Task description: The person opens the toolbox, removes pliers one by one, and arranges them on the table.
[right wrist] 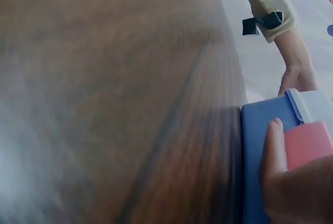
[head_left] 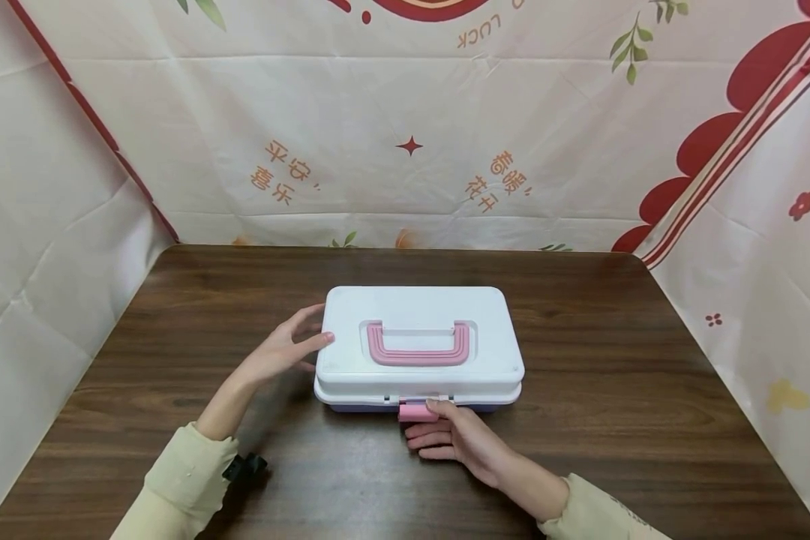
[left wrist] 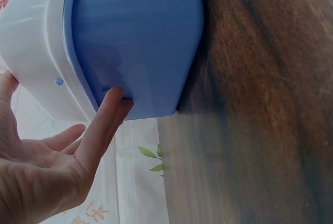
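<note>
"Printed cloth [head_left: 378, 97] hangs behind and down both sides, and the brown surface [head_left: 580, 360] runs right up to it. Whereabouts is the box [head_left: 405, 379]?"

"Near the middle of the surface, flat on its bottom. Its white lid [head_left: 412, 307] sits down over the blue base [left wrist: 140, 41], with the pink handle [head_left: 418, 359] folded into the top."

"Who's holding what?"

"The left hand [head_left: 277, 352] is spread against the box's left end, thumb on the lid's edge, a fingertip at the base. It isn't wrapped round anything; I'd call that steadying. The right hand [head_left: 462, 441] is at the front, pinching the pink latch [head_left: 415, 413], thumb above and fingers below."

"So which step are we watching?"

"Working the latch, I'd say. It seems to jut out from the front. Whether it's being loosened or fastened, I can't tell from where I stand."

"And what does the next move call for?"

"Either way, a sure pinch and a box that doesn't slide. For loosening, the latch should swing well clear before anyone lifts the lid. For fastening, the lid must sit square while the latch is pushed home."
</note>
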Motion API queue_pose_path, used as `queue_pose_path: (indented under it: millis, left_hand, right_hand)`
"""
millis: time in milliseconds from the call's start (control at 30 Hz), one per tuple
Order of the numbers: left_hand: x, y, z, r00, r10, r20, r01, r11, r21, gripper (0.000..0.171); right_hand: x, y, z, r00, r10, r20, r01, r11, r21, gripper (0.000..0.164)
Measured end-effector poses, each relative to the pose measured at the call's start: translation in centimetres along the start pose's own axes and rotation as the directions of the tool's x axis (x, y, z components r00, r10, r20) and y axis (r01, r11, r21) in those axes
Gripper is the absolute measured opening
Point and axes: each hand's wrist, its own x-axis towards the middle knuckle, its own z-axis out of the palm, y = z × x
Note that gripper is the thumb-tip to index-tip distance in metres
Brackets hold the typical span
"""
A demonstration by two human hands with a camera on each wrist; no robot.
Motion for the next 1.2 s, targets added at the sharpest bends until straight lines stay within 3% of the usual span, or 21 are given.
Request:
queue_pose_path:
  millis: [200,433,533,633,767,833,1067,1200]
  left_hand:
    - [0.0,-0.1,0.0,1.000,0.005,0.002,-0.005,1.000,0.005,0.072]
    - [0.0,-0.2,0.0,1.000,-0.010,0.001,0.010,1.000,0.008,0.072]
    - [0.0,-0.3,0.0,1.000,-0.012,0.001,0.012,1.000,0.013,0.072]
    - [0.0,-0.3,0.1,1.000,-0.010,0.000,0.010,1.000,0.009,0.072]
    - [0.0,-0.2,0.1,1.000,-0.003,-0.002,0.003,1.000,0.000,0.072]
    - [0.0,-0.2,0.0,1.000,0.001,-0.004,-0.001,1.000,-0.003,0.072]
    - [0.0,-0.2,0.1,1.000,-0.003,-0.004,0.003,1.000,-0.006,0.071]
    - [0.0,-0.2,0.1,1.000,-0.002,-0.008,0.002,1.000,-0.001,0.071]
  right_hand:
    - [-0.1,0.0,-0.4,0.999,0.020,0.038,-0.016,0.995,-0.103,0.034]
    - [0.1,0.8,-1.3,0.998,-0.020,0.057,0.034,0.965,-0.261,0.035]
    - [0.3,0.7,-1.7,0.998,-0.030,0.059,0.050,0.933,-0.355,0.026]
    - [0.3,0.6,-1.9,0.997,-0.019,0.077,0.054,0.880,-0.473,0.019]
    - [0.1,0.3,-2.4,0.993,0.030,0.113,0.042,0.810,-0.585,0.036]
    - [0.0,0.2,-2.6,0.992,0.048,0.119,0.034,0.796,-0.604,0.045]
    - [0.3,0.1,-3.1,0.993,0.043,0.113,0.018,0.871,-0.492,0.042]
    - [0.3,0.0,-3.1,0.993,0.038,0.112,0.021,0.877,-0.480,0.041]
